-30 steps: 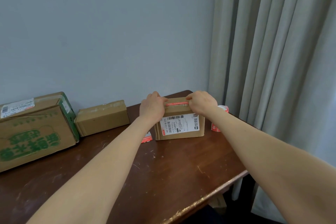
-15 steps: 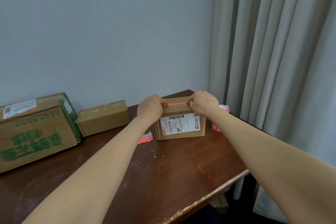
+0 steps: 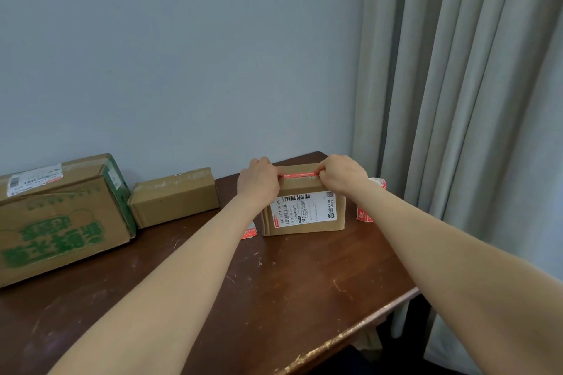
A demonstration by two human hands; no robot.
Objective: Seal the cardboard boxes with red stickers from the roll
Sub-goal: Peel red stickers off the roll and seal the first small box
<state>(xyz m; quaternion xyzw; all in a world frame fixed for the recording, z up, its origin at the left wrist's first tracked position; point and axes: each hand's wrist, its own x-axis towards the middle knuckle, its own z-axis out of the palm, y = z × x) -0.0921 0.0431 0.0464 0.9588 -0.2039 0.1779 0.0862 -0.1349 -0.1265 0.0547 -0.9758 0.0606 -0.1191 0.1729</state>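
Note:
A small cardboard box with a white shipping label stands at the far right of the brown table. A red sticker stretches across its top. My left hand pinches the sticker's left end, and my right hand pinches its right end, both with curled fingers. The red sticker roll stands just right of the box, partly hidden behind my right forearm. A loose red sticker piece lies on the table left of the box, half covered by my left forearm.
A large box with green print sits at the far left, and a plain cardboard box stands beside it against the wall. Grey curtains hang along the right. The table's worn front edge runs diagonally at lower right.
Both hands stay at the sticker's ends on the box top; they have shifted only slightly, and the box has not moved.

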